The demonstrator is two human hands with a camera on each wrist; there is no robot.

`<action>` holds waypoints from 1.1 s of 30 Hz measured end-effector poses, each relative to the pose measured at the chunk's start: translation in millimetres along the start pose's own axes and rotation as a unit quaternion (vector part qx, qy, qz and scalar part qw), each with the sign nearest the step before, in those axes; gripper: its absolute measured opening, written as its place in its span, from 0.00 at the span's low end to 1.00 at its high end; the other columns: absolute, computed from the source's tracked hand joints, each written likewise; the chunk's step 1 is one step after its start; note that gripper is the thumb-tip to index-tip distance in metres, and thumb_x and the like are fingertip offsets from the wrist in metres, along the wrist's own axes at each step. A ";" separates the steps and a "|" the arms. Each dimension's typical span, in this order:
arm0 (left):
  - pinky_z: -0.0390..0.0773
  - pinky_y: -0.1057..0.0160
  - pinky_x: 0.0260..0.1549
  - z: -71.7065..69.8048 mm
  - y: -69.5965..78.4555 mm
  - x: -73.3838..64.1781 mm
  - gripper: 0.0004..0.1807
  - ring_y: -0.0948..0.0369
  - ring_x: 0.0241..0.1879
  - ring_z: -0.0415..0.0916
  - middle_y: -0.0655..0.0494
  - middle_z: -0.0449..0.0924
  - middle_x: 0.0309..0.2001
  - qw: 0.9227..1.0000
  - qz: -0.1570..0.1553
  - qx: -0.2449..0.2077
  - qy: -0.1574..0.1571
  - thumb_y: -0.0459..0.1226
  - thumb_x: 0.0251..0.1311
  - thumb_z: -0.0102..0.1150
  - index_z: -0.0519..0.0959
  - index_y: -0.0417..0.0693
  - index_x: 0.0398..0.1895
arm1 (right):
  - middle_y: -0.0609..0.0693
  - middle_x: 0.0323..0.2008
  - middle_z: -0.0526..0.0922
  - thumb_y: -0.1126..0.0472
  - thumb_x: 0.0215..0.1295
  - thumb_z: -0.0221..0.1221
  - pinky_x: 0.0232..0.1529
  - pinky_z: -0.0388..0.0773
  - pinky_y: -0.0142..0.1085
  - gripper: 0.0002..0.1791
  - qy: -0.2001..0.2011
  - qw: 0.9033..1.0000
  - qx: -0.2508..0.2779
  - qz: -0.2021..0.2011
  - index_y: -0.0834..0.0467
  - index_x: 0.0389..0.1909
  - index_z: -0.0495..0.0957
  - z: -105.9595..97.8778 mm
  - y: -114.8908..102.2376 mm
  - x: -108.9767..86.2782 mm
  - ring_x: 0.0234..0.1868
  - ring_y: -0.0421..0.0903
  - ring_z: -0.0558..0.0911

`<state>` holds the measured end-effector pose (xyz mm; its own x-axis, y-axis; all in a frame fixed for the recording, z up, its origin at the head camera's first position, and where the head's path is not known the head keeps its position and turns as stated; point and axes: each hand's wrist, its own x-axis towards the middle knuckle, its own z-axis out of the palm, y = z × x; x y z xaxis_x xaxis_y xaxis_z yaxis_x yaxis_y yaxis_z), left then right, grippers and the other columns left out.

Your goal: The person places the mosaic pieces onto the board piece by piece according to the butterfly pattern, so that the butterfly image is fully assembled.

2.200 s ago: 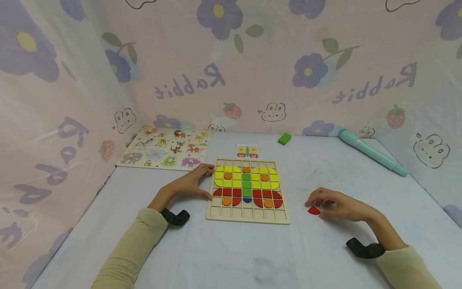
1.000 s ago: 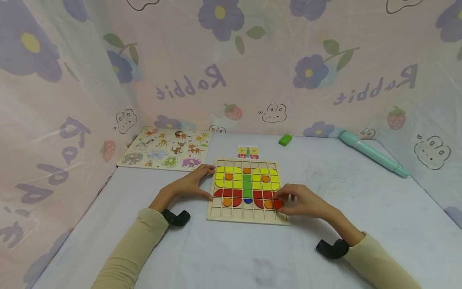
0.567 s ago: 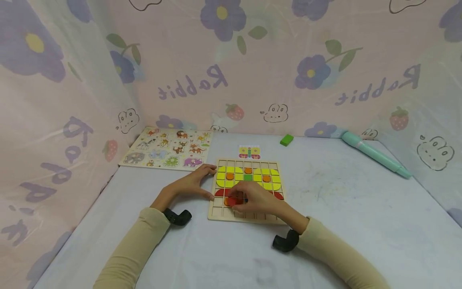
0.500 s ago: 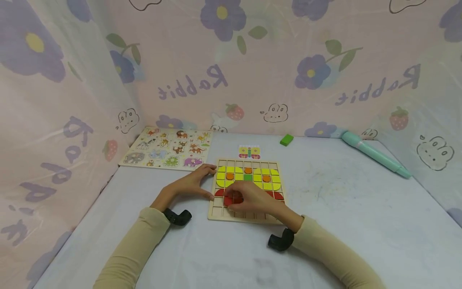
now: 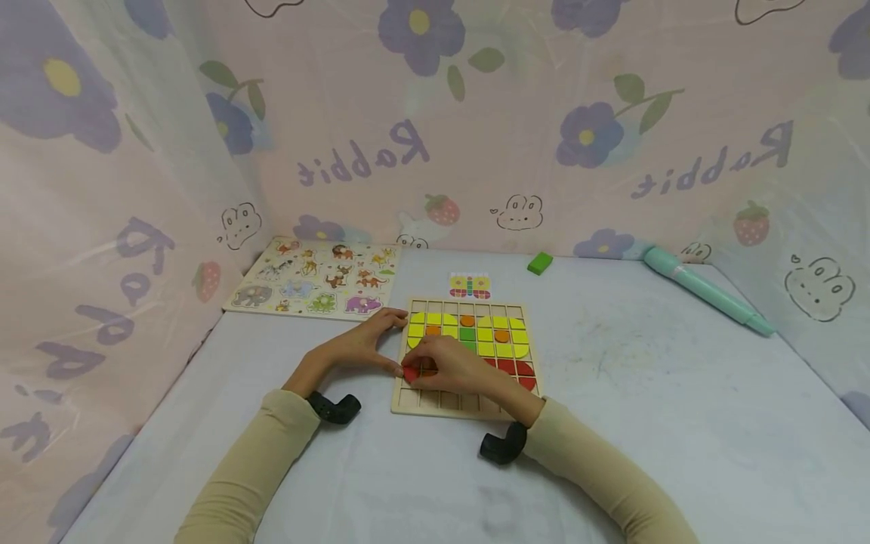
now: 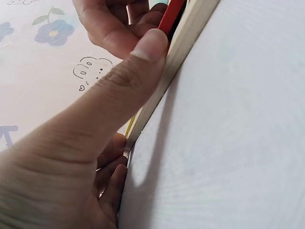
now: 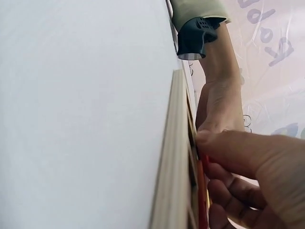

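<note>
A wooden grid board (image 5: pixel 445 406) lies on the table, filled with yellow, orange, green and red flat pieces that form a butterfly. Along the board's left edge rests my left hand (image 5: pixel 353 349), thumb and fingers spread apart and touching the side. My right hand (image 5: pixel 457 366) reaches across the board and pinches a red quarter-round piece (image 5: pixel 410 374) at the left end of the lower red row. In the left wrist view this red piece (image 6: pixel 172 13) stands just above my left thumb (image 6: pixel 143 62). The right hand hides part of the lower rows.
A small butterfly picture card (image 5: pixel 470 286) lies behind the board. An animal puzzle board (image 5: pixel 313 278) sits at the back left. A green block (image 5: pixel 540 264) and a teal pen-shaped tube (image 5: pixel 707 291) lie at the back right.
My right hand picked up the red piece from the table at the right and carried it leftward across the board to its left edge. My left hand has stayed in place.
</note>
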<state>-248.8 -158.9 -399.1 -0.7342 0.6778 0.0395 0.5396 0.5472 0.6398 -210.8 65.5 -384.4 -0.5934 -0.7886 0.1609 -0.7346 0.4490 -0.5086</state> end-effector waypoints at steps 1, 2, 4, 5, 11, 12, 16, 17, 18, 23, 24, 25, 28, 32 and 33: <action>0.50 0.48 0.67 0.0 0.2 0.2 0.45 0.51 0.69 0.48 0.47 0.53 0.69 1.000 -0.002 -0.001 0.000 0.49 0.42 0.73 0.64 0.40 0.62 | 0.44 0.34 0.80 0.58 0.56 0.65 0.34 0.72 0.27 0.14 -0.003 1.000 -0.001 0.000 0.56 0.44 0.82 -0.1 0.3 0.1 0.35 0.41 0.72; 0.50 0.48 0.67 0.0 0.3 0.3 0.45 0.51 0.69 0.48 0.47 0.53 0.69 1.000 -0.002 -0.001 -0.001 0.49 0.42 0.73 0.64 0.40 0.62 | 0.44 0.34 0.80 0.58 0.57 0.65 0.34 0.72 0.27 0.14 -0.004 1.000 -0.003 0.000 0.56 0.45 0.82 -0.4 0.6 -0.2 0.35 0.41 0.72; 0.50 0.48 0.67 0.6 -0.1 0.8 0.46 0.51 0.69 0.48 0.47 0.53 0.69 1.000 -0.004 0.001 0.000 0.50 0.41 0.73 0.64 0.41 0.63 | 0.44 0.35 0.80 0.59 0.57 0.65 0.35 0.72 0.27 0.14 -0.007 1.000 -0.004 -0.002 0.56 0.45 0.82 -0.9 1.3 -1.0 0.35 0.41 0.72; 0.50 0.48 0.67 0.9 -0.1 1.0 0.46 0.51 0.69 0.48 0.48 0.53 0.69 1.000 -0.005 0.001 0.000 0.51 0.41 0.73 0.64 0.41 0.63 | 0.44 0.35 0.79 0.59 0.57 0.65 0.35 0.72 0.27 0.15 -0.009 1.000 -0.005 -0.002 0.56 0.45 0.82 -1.1 1.6 -1.6 0.35 0.40 0.72; 0.51 0.49 0.67 2.2 -0.4 1.7 0.48 0.52 0.69 0.48 0.48 0.53 0.69 1.000 -0.007 0.001 -0.002 0.52 0.40 0.73 0.64 0.41 0.63 | 0.43 0.33 0.79 0.57 0.56 0.65 0.33 0.72 0.26 0.14 -0.006 1.000 0.007 -0.001 0.55 0.44 0.82 -0.5 2.6 -3.6 0.33 0.39 0.72; 0.51 0.49 0.67 2.2 -0.4 1.6 0.48 0.52 0.69 0.49 0.48 0.53 0.69 1.000 -0.006 0.001 -0.001 0.52 0.40 0.73 0.64 0.41 0.63 | 0.42 0.33 0.78 0.57 0.57 0.65 0.33 0.72 0.26 0.14 -0.004 1.000 0.008 -0.002 0.55 0.44 0.82 0.0 2.7 -3.4 0.33 0.39 0.72; 0.51 0.50 0.67 1.5 -0.3 1.1 0.47 0.52 0.69 0.48 0.48 0.53 0.69 1.000 -0.009 0.002 -0.001 0.52 0.40 0.74 0.64 0.41 0.63 | 0.43 0.31 0.78 0.57 0.57 0.65 0.32 0.72 0.26 0.12 0.003 1.000 0.010 0.000 0.55 0.42 0.82 1.7 1.7 -2.4 0.32 0.39 0.72; 0.51 0.50 0.67 1.4 -0.5 0.9 0.47 0.52 0.69 0.48 0.49 0.53 0.69 1.000 -0.009 0.002 0.000 0.52 0.40 0.74 0.64 0.41 0.63 | 0.44 0.31 0.78 0.57 0.57 0.65 0.31 0.71 0.26 0.12 0.004 1.000 0.008 0.001 0.55 0.41 0.82 2.0 1.2 -2.2 0.31 0.39 0.72; 0.51 0.50 0.67 1.3 -0.9 0.8 0.47 0.52 0.69 0.48 0.49 0.53 0.69 1.000 -0.009 0.003 -0.001 0.52 0.40 0.74 0.64 0.41 0.63 | 0.44 0.30 0.78 0.57 0.57 0.65 0.31 0.71 0.26 0.11 0.005 1.000 0.008 0.001 0.55 0.41 0.82 2.2 0.8 -2.0 0.31 0.39 0.72; 0.51 0.50 0.67 1.2 -2.1 0.4 0.47 0.52 0.69 0.48 0.48 0.53 0.69 1.000 -0.003 0.004 0.001 0.51 0.40 0.74 0.64 0.41 0.62 | 0.45 0.30 0.78 0.59 0.56 0.66 0.31 0.71 0.26 0.11 0.008 1.000 0.010 0.004 0.56 0.39 0.82 1.8 -0.7 -2.0 0.31 0.40 0.72; 0.51 0.50 0.67 1.3 -2.1 0.5 0.47 0.52 0.69 0.48 0.48 0.53 0.69 1.000 -0.002 0.004 0.001 0.51 0.40 0.74 0.64 0.41 0.62 | 0.46 0.30 0.78 0.59 0.56 0.66 0.31 0.71 0.26 0.11 0.008 1.000 0.011 0.004 0.56 0.39 0.82 1.6 -0.8 -2.1 0.31 0.39 0.72; 0.51 0.49 0.67 1.3 -2.0 0.5 0.46 0.52 0.69 0.48 0.48 0.53 0.69 1.000 -0.001 0.003 0.002 0.51 0.40 0.74 0.64 0.40 0.62 | 0.45 0.30 0.79 0.59 0.56 0.66 0.31 0.72 0.26 0.10 0.008 1.000 0.012 0.004 0.57 0.39 0.82 1.5 -0.6 -2.3 0.31 0.39 0.73; 0.51 0.49 0.67 1.8 -1.6 0.8 0.46 0.52 0.69 0.48 0.48 0.53 0.69 1.000 0.000 0.000 0.002 0.51 0.40 0.74 0.65 0.40 0.62 | 0.44 0.31 0.79 0.58 0.57 0.65 0.32 0.73 0.26 0.10 0.005 1.000 0.022 0.005 0.56 0.40 0.82 -0.2 0.6 -3.3 0.31 0.39 0.74; 0.51 0.49 0.67 2.7 -1.5 2.0 0.48 0.52 0.69 0.48 0.49 0.53 0.69 1.000 -0.006 0.000 0.001 0.52 0.40 0.73 0.64 0.41 0.63 | 0.43 0.34 0.80 0.57 0.58 0.64 0.35 0.75 0.29 0.11 0.020 0.999 0.035 0.016 0.55 0.42 0.81 -8.3 5.3 -7.3 0.34 0.39 0.74; 0.51 0.49 0.67 3.0 -1.6 2.4 0.48 0.52 0.69 0.49 0.49 0.53 0.69 1.000 -0.006 0.000 0.001 0.52 0.40 0.73 0.64 0.42 0.63 | 0.43 0.35 0.80 0.56 0.59 0.64 0.36 0.75 0.30 0.12 0.029 0.999 0.035 0.018 0.55 0.43 0.81 -11.7 7.5 -9.2 0.35 0.39 0.75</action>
<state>-250.2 -156.8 -402.3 -0.7412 0.6705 0.0325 0.5305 0.5553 0.6404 -214.7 81.0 -379.8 -0.6389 -0.7459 0.1881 -0.6880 0.4447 -0.5734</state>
